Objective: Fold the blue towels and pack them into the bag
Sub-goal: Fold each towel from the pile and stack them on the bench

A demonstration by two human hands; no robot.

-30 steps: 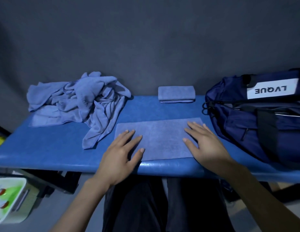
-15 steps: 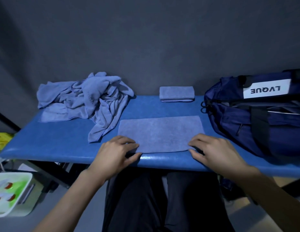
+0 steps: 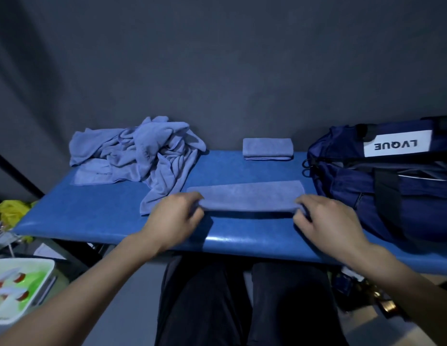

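A blue towel (image 3: pixel 247 197) lies across the middle of the blue table (image 3: pixel 97 216). Its near edge is lifted off the surface and curls toward the far side. My left hand (image 3: pixel 176 216) pinches the near left corner and my right hand (image 3: pixel 324 218) pinches the near right corner. A small folded towel (image 3: pixel 267 149) rests at the back against the wall. A heap of unfolded blue towels (image 3: pixel 140 156) sits at the back left. The navy bag (image 3: pixel 382 186), labelled LVQUE, stands at the right with its top open.
A dark wall runs directly behind the table. Below the table's left end are a white tray (image 3: pixel 17 288) with green inside and some yellow material (image 3: pixel 10 211). My dark-trousered legs are under the front edge.
Both hands slid from flat on the towel to its near corners, gripped them and raised the near edge, carrying it toward the far side.
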